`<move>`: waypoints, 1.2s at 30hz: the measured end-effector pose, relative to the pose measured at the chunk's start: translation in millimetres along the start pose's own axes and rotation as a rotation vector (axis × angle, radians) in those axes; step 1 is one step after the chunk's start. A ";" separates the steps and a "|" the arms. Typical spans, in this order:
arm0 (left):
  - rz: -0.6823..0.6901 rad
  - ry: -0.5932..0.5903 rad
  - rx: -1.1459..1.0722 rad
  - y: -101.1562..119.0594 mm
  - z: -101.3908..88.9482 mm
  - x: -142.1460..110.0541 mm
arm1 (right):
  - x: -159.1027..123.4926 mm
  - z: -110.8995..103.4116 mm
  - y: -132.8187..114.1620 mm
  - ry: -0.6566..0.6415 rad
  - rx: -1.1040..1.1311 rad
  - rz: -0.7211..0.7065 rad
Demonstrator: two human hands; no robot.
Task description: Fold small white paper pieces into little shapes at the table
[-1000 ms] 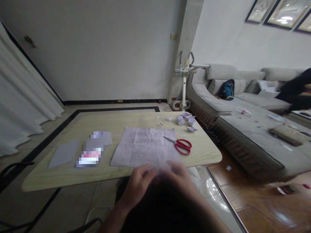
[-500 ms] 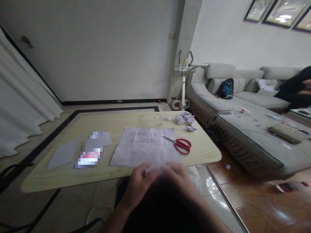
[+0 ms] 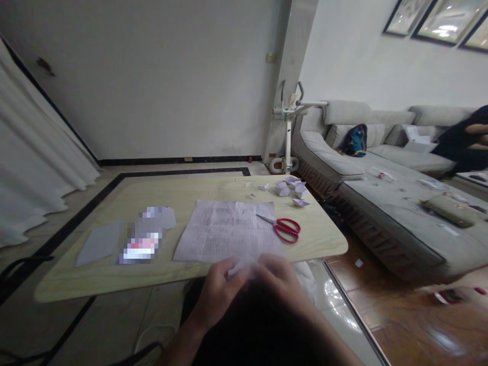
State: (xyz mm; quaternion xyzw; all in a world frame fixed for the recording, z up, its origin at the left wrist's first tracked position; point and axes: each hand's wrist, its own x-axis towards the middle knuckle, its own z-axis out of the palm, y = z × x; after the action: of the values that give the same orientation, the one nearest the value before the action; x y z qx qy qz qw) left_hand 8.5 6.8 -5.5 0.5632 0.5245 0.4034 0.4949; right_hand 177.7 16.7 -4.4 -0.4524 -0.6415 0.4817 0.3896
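Observation:
Between my two hands, at the table's near edge, is a small piece of white paper point(image 3: 240, 265), blurred and partly covered by fingers. My left hand point(image 3: 220, 284) is closed, pinching the paper's left side between thumb and fingers. From the other side my right hand point(image 3: 277, 277) is closed on the same paper, its fingertips smeared. Just beyond lies a large creased printed sheet point(image 3: 224, 231), flat on the table. Red-handled scissors point(image 3: 286, 230) rest on its right edge, blades pointing left.
On the wooden table point(image 3: 190, 277), several folded paper shapes point(image 3: 282, 189) and scraps point(image 3: 263, 187) sit at the far right. A white sheet point(image 3: 98, 244) and a pixelated patch point(image 3: 142, 246) lie at left. Beyond the sofa point(image 3: 396, 223), a person's arm point(image 3: 476, 129) shows.
My hands stay together at the table edge with the paper between them, the right fingers shifting slightly. Scissors and sheets have not moved on the table.

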 end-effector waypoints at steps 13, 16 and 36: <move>-0.052 0.079 -0.023 0.6 2.3 1.2 | 0.0 0.3 -2.4 0.055 0.058 0.017; -0.007 0.056 0.028 -0.3 1.8 1.5 | 0.3 0.6 0.9 0.025 0.069 0.019; 0.123 0.032 0.075 -5.6 -8.7 4.2 | -1.5 -1.7 -1.5 -0.021 0.288 0.189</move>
State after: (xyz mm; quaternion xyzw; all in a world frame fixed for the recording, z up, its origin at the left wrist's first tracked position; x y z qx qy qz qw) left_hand -0.5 11.9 -9.6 0.6059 0.5115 0.4223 0.4393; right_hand 179.4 15.6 -2.7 -0.4452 -0.5246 0.6076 0.3968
